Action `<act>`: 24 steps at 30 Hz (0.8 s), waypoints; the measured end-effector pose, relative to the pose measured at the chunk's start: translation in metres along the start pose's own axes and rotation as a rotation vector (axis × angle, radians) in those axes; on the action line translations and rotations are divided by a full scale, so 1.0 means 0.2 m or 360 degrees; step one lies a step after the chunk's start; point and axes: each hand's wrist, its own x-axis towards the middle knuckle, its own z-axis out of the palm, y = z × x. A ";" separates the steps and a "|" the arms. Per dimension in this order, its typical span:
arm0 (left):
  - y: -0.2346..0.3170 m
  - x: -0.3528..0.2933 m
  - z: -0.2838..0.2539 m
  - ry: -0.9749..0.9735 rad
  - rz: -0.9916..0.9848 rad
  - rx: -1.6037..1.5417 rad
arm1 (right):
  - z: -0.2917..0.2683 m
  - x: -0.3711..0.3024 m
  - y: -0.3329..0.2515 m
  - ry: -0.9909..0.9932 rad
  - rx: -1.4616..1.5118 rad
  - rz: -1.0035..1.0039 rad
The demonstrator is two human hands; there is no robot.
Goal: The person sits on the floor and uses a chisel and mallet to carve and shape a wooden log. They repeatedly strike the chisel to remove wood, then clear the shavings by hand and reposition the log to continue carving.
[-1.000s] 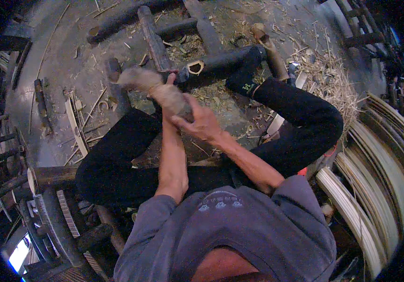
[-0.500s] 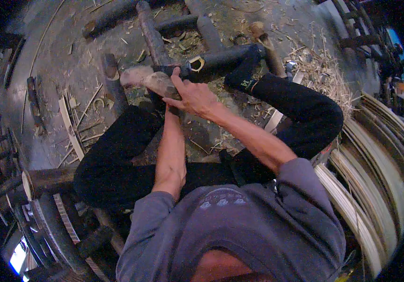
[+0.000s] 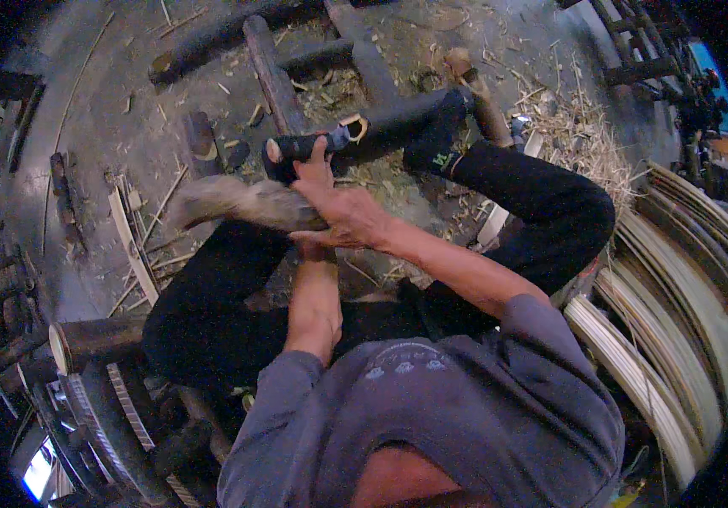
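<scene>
My right hand [image 3: 347,218] is closed on the right end of a broad, rough, brown-grey piece [image 3: 241,203]. Motion smears this piece, so I cannot make out its kind. Its free end points left, above my left thigh. The index finger of that hand stretches forward toward the pale cut end of a short dark log [image 3: 275,151]. My left hand [image 3: 313,251] is under the right hand and the piece, its fingers hidden. Just beyond lies a dark bar with a pale, open ring-like end [image 3: 352,129].
Dark timber frames [image 3: 266,68] stand ahead. Pale strips [image 3: 131,241] lie at the left, and a heap of shavings [image 3: 580,140] at the right. Long bent pale strips [image 3: 660,339] are stacked beside my right side. Thick poles [image 3: 97,339] rise at the near left.
The brown-grey piece has swung toward me and to the left. My right hand has come nearer with it, uncovering the short log's cut end.
</scene>
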 end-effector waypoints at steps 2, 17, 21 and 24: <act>-0.04 0.10 -0.13 0.0014 -0.0105 0.0165 | -0.09 0.01 0.02 -0.0265 0.0039 0.0554; -0.51 0.02 0.49 -0.0939 0.1207 0.2504 | -0.55 -0.46 0.30 0.1732 0.0756 0.1564; -0.52 0.17 0.35 -0.0906 0.1155 0.2570 | -0.49 -0.51 0.42 0.1879 0.1032 0.1457; -0.53 0.24 0.38 -0.0847 0.1060 0.2577 | -0.32 -0.56 0.62 0.1938 0.1262 0.1463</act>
